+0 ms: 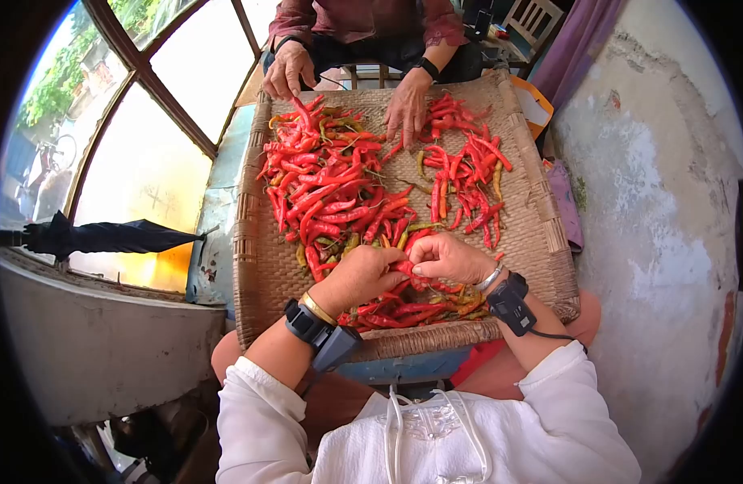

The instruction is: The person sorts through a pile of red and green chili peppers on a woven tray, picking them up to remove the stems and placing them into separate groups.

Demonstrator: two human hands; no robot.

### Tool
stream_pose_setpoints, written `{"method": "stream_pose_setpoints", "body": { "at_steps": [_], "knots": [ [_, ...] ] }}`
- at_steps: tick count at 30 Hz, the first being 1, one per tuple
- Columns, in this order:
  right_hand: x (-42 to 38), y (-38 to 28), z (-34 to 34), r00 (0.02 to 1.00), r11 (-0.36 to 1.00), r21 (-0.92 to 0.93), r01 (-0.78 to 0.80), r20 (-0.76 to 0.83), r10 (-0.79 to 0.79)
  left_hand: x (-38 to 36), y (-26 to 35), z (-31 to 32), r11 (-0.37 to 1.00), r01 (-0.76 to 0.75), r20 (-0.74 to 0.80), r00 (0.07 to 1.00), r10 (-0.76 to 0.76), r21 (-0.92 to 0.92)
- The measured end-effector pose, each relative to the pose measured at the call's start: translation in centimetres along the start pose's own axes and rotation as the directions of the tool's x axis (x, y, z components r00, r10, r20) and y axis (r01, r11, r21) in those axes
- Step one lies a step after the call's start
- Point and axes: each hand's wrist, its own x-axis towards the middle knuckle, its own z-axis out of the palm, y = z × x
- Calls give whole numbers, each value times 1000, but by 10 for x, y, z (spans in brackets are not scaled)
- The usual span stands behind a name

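Near the front of a woven tray [541, 242], my left hand [362, 276] has its fingers closed on a red chili pepper [402, 269]. My right hand [450, 258] meets it from the right, thumb and fingertips pinched at the same pepper; exactly what sits between those fingertips is hidden. Beyond my left hand lies a large heap of red chili peppers [327, 177], with some green and yellowish ones mixed in. A smaller pile of peppers [468, 173] spreads over the tray's right side. Below my hands, more peppers [403, 313] lie along the near rim.
Across the tray sits another person in a dark red shirt [371, 18], one hand [289, 71] at the big heap and the other [407, 109] over the tray's middle. A folded black umbrella [117, 236] is by the window at left. A worn wall [646, 202] stands right.
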Motion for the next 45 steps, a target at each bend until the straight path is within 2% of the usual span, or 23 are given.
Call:
{"method": "stream_pose_setpoints", "body": {
  "at_steps": [2,3,5,7,10,11,13,14,15,17,19,20,22,23,25,29,30,33,34,37,40,44,45],
  "knots": [
    [4,12,0,997,985,152,-82,23,79,-2,-11,8,998,38,-17,999,-37,54],
    [-1,-11,-8,998,991,121,-64,12,63,3,3,-4,998,13,-39,999,-10,67],
    [-5,-18,-12,993,976,185,-115,-8,119,-1,9,-9,986,130,-60,990,-124,107],
    [-10,-18,-25,993,978,184,-98,-53,109,-3,4,-3,990,80,-101,992,-68,114],
    [-16,-13,-51,937,923,369,108,-349,30,-2,-1,-1,969,191,-121,977,-173,158],
    [-14,-8,-58,936,925,361,120,-351,16,-3,-2,-1,969,184,-129,978,-164,167],
    [-8,-1,-68,562,986,-146,80,-810,-165,-5,-4,0,944,155,-48,988,-147,291],
    [-9,3,-68,445,745,-623,-238,-752,-486,-6,-7,1,943,134,-5,990,-139,304],
    [-10,-1,-61,438,747,-625,-227,-751,-495,-6,-10,4,941,115,35,990,-133,319],
    [-11,-10,-44,761,573,-792,-208,-500,-414,-9,-11,5,939,46,85,993,-79,341],
    [1,11,-30,908,468,-881,71,-137,-396,-8,-11,5,940,11,96,994,-47,341],
    [4,17,-21,901,473,-878,77,-141,-409,-8,-10,4,952,3,85,996,-31,306],
    [8,16,-1,894,220,-956,195,81,-442,-6,-9,3,955,-1,94,995,-28,296],
    [11,21,3,886,236,-951,198,71,-458,-7,-8,4,950,2,110,993,-38,313],
    [15,26,4,935,103,-991,82,41,-351,-5,-7,4,966,4,93,995,-29,258],
    [6,23,0,926,114,-993,-16,-58,-374,-4,-8,7,974,-24,22,1000,20,225],
    [8,24,-3,958,102,-994,-40,-67,-279,-3,-5,4,973,7,77,997,-25,229],
    [4,20,-5,966,149,-988,-32,-69,-248,-3,-5,7,980,-16,63,998,4,200],
    [3,16,-5,941,295,-955,10,-91,-327,-4,-3,5,981,-17,19,1000,13,193],
    [2,6,0,877,423,-898,120,-103,-469,-2,-1,7,986,-55,-143,987,78,155],
    [-1,-6,8,915,517,-848,118,-109,-388,-1,6,1,992,44,-4,999,-44,120],
    [2,0,2,917,598,-783,169,-97,-387,-1,1,4,991,56,25,998,-60,122],
    [4,4,-7,935,620,-777,107,-133,-328,-1,5,2,980,140,-5,990,-141,143]
  ]
}}
